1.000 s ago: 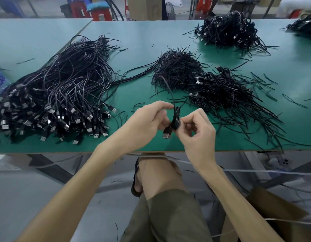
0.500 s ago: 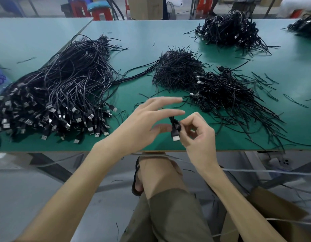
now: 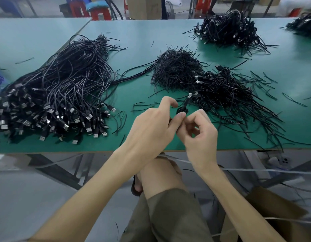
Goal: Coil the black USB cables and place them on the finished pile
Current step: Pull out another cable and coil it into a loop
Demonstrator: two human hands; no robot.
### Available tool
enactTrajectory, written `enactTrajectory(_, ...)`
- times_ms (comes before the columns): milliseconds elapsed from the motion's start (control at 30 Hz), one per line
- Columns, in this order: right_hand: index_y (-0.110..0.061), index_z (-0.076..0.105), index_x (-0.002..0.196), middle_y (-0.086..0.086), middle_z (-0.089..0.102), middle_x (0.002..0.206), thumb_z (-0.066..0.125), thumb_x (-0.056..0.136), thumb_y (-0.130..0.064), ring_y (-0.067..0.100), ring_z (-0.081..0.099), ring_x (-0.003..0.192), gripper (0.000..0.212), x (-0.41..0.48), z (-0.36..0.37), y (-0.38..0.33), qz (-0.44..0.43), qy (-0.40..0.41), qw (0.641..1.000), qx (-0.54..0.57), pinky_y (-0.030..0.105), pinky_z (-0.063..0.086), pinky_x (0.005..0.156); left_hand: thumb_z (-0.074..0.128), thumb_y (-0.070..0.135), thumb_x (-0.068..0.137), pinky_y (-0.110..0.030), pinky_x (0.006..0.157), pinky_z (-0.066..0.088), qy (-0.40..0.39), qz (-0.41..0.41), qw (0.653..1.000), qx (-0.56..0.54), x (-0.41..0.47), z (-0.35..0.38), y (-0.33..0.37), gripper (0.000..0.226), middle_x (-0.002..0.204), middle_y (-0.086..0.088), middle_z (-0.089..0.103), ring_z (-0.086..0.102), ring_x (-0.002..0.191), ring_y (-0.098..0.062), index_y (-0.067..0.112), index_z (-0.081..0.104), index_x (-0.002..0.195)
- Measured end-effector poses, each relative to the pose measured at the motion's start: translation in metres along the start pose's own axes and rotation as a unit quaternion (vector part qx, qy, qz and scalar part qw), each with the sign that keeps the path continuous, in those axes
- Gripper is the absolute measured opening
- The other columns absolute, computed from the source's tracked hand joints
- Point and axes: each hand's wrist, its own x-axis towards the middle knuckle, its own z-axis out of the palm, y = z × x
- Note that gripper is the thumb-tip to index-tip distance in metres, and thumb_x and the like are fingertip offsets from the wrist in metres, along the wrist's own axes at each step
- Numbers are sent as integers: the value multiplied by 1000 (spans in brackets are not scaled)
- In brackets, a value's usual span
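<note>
A small coiled black USB cable [image 3: 183,109] is pinched between my left hand [image 3: 151,124] and my right hand [image 3: 198,131] just above the green table's front part. Its metal plug [image 3: 190,95] sticks up and away from me. A large heap of uncoiled black USB cables [image 3: 60,88] lies at the left, plugs toward me. The pile of coiled cables [image 3: 226,89] lies just right of my hands. A heap of short black ties [image 3: 175,70] sits behind my hands.
The green table [image 3: 142,42] has its front edge just under my wrists. More cable heaps lie at the far right [image 3: 228,30] and the top right corner [image 3: 303,25]. Loose ties are scattered around the piles. My knee [image 3: 161,173] is below the table edge.
My left hand, spread open half a second ago, has closed back onto the coil. The coil has turned so that its plug, which hung down, now points up and away.
</note>
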Motion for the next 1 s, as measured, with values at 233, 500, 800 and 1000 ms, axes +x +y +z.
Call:
enactTrajectory(233, -13, 63, 79, 0, 55, 79, 65, 97, -5, 18, 55, 62, 20, -2, -4, 5, 50, -23, 998, 20, 31, 47, 57, 54, 41, 103, -39, 74, 55, -24, -19, 996, -88, 4, 0, -4, 24, 73, 11, 67, 64, 69, -12, 29, 60, 123)
enactTrajectory(500, -20, 73, 94, 8, 68, 90, 58, 103, -32, 13, 64, 73, 21, -3, -11, 16, 144, -47, 987, 53, 19, 51, 63, 50, 21, 107, -24, 80, 55, -79, 3, 988, -131, 8, 14, -10, 30, 83, 9, 73, 69, 67, 1, 18, 62, 134)
enactTrajectory(800, -11, 70, 101, 8, 73, 91, 56, 104, -28, 23, 74, 75, 22, 27, -52, 25, 246, -20, 961, 124, 28, 56, 55, 50, 22, 107, -33, 86, 57, -147, 1, 979, -139, 12, 14, -32, 30, 93, 17, 76, 72, 72, -1, 20, 57, 136)
enactTrajectory(1000, -3, 62, 111, 5, 63, 86, 61, 101, -21, 9, 62, 60, 20, 86, -102, 48, 272, 56, 960, 36, 21, 49, 52, 51, 16, 105, -26, 72, 52, -82, -51, 989, -109, 19, 16, -70, 22, 91, 17, 74, 69, 73, -1, 20, 64, 121)
